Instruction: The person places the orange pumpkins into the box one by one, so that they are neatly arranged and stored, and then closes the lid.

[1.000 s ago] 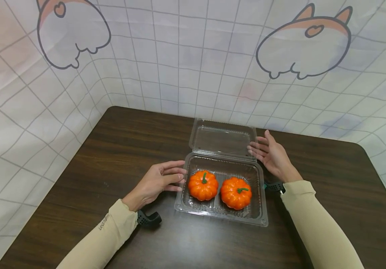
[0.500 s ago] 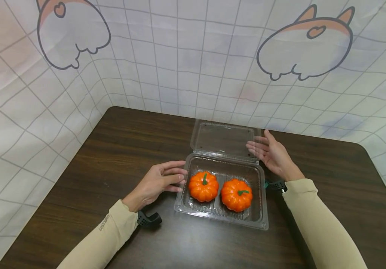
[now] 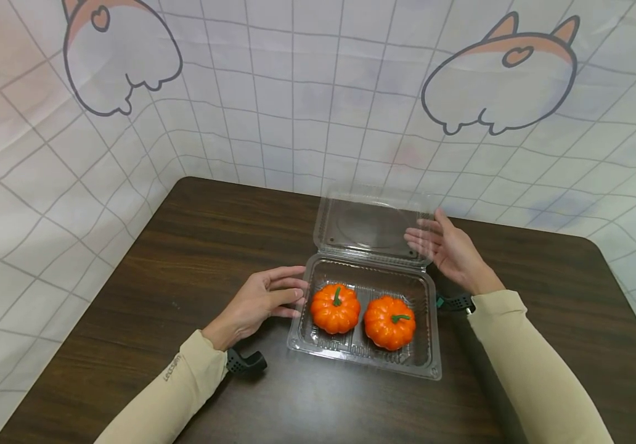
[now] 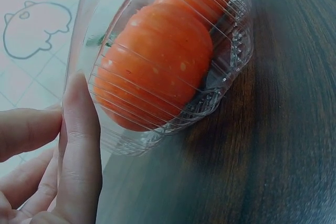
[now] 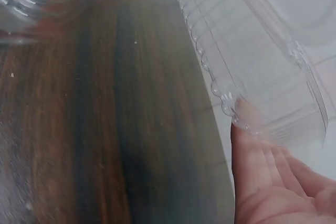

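Note:
A clear plastic clamshell container (image 3: 365, 357) sits on the table with its hinged lid (image 3: 373, 216) raised and tilted back. Inside the base lie two orange toy pumpkins with green stems, a left pumpkin (image 3: 335, 308) and a right pumpkin (image 3: 389, 322). My left hand (image 3: 259, 302) pinches the base's left rim between thumb and fingers; the left wrist view shows the thumb and a finger (image 4: 79, 135) meeting at that rim. My right hand (image 3: 453, 253) is at the lid's right side, its straight fingers (image 5: 257, 156) behind the see-through plastic, touching it.
The dark wood-grain table (image 3: 196, 240) has rounded far corners. A white grid-patterned cloth (image 3: 307, 92) with cartoon corgi prints hangs along its back and sides. Black straps (image 3: 246, 362) circle both wrists below the beige sleeves (image 3: 157, 394).
The lid has swung upward, its far edge now higher against the cloth. My right hand has shifted slightly up with it. The left hand and both pumpkins stay practically where they were.

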{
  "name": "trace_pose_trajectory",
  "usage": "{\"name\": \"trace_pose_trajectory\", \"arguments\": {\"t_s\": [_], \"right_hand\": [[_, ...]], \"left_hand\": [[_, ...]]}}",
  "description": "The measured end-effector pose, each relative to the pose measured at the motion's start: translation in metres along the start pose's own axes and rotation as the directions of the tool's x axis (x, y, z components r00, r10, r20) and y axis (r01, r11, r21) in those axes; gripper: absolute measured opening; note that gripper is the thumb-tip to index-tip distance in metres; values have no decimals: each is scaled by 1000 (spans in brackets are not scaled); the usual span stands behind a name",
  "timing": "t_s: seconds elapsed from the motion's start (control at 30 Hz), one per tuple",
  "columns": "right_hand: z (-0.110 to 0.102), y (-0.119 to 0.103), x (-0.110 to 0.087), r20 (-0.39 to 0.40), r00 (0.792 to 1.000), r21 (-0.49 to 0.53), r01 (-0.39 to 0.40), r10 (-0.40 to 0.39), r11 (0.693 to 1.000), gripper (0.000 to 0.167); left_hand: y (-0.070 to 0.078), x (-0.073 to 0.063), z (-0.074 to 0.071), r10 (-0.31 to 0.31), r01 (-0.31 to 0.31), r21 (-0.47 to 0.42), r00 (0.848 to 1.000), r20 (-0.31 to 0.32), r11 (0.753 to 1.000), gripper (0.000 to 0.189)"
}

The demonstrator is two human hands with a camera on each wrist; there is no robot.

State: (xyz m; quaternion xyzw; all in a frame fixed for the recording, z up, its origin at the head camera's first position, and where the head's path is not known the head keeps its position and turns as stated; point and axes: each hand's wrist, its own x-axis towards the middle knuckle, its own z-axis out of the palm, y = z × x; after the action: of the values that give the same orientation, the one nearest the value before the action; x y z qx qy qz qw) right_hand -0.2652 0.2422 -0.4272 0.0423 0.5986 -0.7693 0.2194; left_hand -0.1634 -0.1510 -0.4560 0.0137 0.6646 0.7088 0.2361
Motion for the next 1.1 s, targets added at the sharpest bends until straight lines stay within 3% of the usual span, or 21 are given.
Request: {"name": "trace_pose_trajectory", "arguments": {"t_s": [0.43,0.67,1.1], "right_hand": [[-2,-16,-11,33,999,-106,40,-37,994,84],[2,-24,-17,71,994,-227,96,-81,969,93],[9,-36,-27,137,986,-267,128,-94,955,100]], "left_hand": [[1,-1,3,-2,2,-3,1000,-4,1000,56],[1,-2,2,19,-19,-16,1000,12,1000,57],[1,-2,3,30,-29,-10,1000,11,1000,59]]}}
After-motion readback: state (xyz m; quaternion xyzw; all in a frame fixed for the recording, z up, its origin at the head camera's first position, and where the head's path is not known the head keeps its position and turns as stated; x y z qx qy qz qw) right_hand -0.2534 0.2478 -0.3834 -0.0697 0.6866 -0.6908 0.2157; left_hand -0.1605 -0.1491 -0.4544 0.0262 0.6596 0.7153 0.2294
